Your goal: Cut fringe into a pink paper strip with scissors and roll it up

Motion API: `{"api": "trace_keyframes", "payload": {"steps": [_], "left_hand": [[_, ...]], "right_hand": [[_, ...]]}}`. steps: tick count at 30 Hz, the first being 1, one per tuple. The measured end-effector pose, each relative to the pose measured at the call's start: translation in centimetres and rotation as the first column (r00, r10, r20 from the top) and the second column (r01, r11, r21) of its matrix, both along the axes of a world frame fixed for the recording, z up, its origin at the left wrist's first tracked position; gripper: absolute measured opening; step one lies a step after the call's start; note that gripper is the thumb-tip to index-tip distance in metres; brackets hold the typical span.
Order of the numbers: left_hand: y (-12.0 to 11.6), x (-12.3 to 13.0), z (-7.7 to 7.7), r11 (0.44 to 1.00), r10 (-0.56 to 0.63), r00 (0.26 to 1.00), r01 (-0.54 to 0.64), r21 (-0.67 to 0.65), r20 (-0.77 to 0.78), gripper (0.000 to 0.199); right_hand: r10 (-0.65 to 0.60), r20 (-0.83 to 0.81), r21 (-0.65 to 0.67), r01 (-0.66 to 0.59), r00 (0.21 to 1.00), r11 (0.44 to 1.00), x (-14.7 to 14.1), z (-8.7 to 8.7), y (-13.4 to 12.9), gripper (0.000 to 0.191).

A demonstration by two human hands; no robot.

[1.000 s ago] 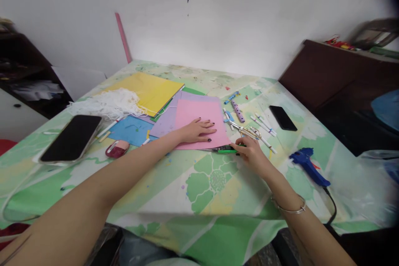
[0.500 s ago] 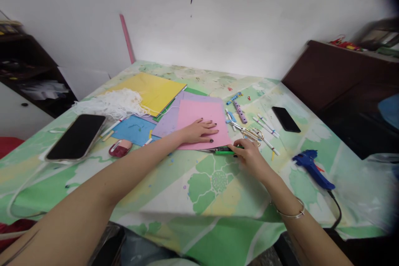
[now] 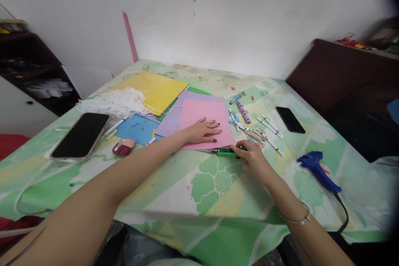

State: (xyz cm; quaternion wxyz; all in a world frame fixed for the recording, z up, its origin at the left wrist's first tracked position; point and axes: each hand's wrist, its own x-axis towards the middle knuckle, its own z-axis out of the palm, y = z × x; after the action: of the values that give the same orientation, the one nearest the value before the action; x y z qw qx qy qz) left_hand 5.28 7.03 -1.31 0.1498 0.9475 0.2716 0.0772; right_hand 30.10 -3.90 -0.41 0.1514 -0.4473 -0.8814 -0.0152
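Observation:
My left hand (image 3: pixel 204 131) lies flat on a pink sheet (image 3: pixel 205 110), fingers spread. My right hand (image 3: pixel 252 158) is at the sheet's near right corner, thumb and fingertips closed on that corner. Along the sheet's near edge, partly beneath it, lies a green and black cutter (image 3: pixel 226 153); my right fingers cover its right end. Below the pink sheet is a lilac sheet (image 3: pixel 171 114). Just beyond my right hand are gold-handled scissors (image 3: pixel 257 134), close to a lilac rolled piece with dark holes (image 3: pixel 243 112) and a blue rolled piece (image 3: pixel 237 98).
White string (image 3: pixel 116 103) is heaped on a yellow sheet (image 3: pixel 156 85), with a blue sheet (image 3: pixel 137 126) nearer. Left stand a large phone (image 3: pixel 80 136) and an earbud case (image 3: pixel 124 147). Right are several white sticks (image 3: pixel 270 126), another phone (image 3: pixel 290 119) and a corded blue glue gun (image 3: pixel 319 170).
The whole view has shifted slightly, so everything sits a little further right. Both hands keep their places on the pink sheet.

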Motion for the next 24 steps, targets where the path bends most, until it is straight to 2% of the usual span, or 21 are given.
{"api": "trace_keyframes", "payload": {"steps": [4,13,17,24], "left_hand": [[0.0,0.0,0.1,1.000,0.002,1.000,-0.002,-0.007,0.001,0.056],[0.1,0.0,0.0,0.999,0.004,1.000,-0.003,-0.032,0.026,0.054],[0.1,0.0,-0.1,0.999,0.004,0.998,-0.001,-0.047,0.056,0.053],[0.7,-0.4,-0.1,0.995,0.066,0.984,-0.053,-0.081,0.167,0.044]], "right_hand": [[0.000,0.003,-0.018,0.000,1.000,1.000,-1.0,-0.1,-0.1,0.058],[0.008,-0.012,-0.032,-0.008,1.000,0.999,-0.8,0.3,-0.5,0.055],[0.028,-0.010,-0.051,-0.028,1.000,0.998,-1.2,0.5,-1.0,0.060],[-0.060,-0.080,-0.034,0.058,0.995,0.998,1.4,-0.4,-2.4,0.049]]}}
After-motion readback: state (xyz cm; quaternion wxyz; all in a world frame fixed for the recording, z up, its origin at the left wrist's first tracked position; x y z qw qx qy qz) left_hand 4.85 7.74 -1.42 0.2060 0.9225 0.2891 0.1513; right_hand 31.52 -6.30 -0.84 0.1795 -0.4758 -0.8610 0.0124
